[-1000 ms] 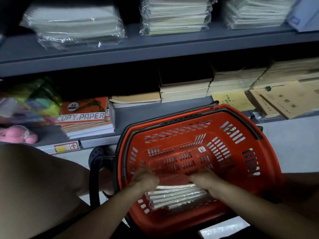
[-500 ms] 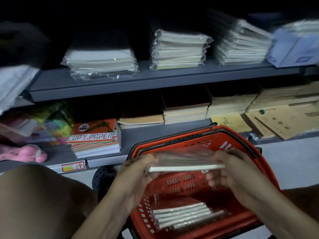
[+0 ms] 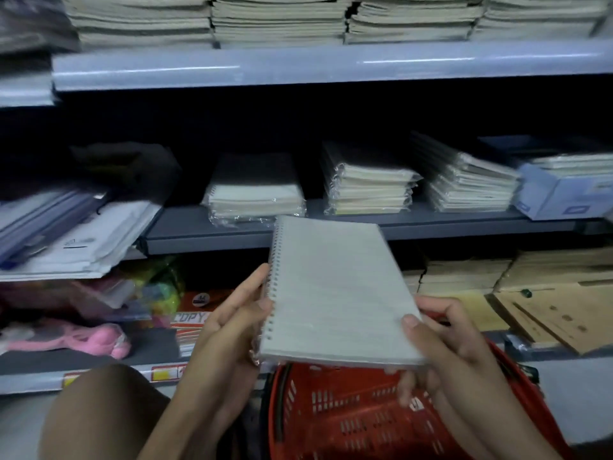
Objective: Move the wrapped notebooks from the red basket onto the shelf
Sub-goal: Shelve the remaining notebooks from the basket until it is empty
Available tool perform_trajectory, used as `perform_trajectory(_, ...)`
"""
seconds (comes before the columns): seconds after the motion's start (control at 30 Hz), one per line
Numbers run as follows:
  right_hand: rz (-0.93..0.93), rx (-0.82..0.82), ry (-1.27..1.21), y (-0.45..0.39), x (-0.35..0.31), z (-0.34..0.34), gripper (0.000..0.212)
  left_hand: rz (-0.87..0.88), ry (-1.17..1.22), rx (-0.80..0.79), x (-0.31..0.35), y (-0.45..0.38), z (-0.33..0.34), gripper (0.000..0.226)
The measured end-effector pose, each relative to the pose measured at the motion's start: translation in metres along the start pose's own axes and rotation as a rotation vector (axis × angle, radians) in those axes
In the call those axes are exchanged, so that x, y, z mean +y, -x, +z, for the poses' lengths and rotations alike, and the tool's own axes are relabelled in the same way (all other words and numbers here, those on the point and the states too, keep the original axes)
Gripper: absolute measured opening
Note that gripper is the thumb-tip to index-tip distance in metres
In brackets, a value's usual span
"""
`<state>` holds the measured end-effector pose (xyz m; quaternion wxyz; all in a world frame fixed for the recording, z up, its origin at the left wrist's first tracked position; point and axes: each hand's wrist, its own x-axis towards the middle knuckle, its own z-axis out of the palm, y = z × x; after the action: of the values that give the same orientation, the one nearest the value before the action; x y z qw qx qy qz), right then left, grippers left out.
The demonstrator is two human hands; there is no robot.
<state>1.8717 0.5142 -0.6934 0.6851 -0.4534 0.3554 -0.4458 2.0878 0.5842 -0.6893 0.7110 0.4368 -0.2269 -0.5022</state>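
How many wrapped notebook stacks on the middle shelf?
3 clear stacks on the middle shelf: left stack, centre stack, right stack. More may sit in the blue box.

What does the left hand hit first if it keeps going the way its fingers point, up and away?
Likely the grey shelf edge below the wrapped notebook stack; the left hand and right hand hold the spiral notebook below it. Depth is unclear.
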Motion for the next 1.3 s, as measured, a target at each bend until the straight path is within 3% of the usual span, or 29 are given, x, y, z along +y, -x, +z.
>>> perform_trajectory(0.23,-0.054,-0.089,-0.014,-0.03,0.009,0.028,0.037,0.083,-0.01,0.037,0.01,-0.006,-0.035,0.05)
perform_trajectory(0.73,-0.041,-0.104,0.046,-0.192,0.004,0.118,0.014,0.245,0.02,0.277,0.067,-0.142,-0.065,0.029)
perform_trajectory(0.93,0.031,-0.133,0.011,-0.221,0.02,0.125,0.036,0.286,0.028,0.376,0.069,-0.167,-0.072,0.023)
perform_trajectory(1.07,-0.062,-0.148,0.058,-0.204,0.032,0.101,0.054,0.371,-0.2,0.416,0.06,-0.142,-0.075,0.025)
perform_trajectory(1.17,-0.156,-0.073,0.176,-0.198,0.043,0.097,0.042,0.405,-0.471,0.418,0.044,-0.128,-0.076,0.035)
perform_trajectory(1.3,-0.251,0.033,0.142,-0.208,0.05,0.104,0.027,0.541,-0.615,0.493,0.04,-0.146,-0.075,0.036)
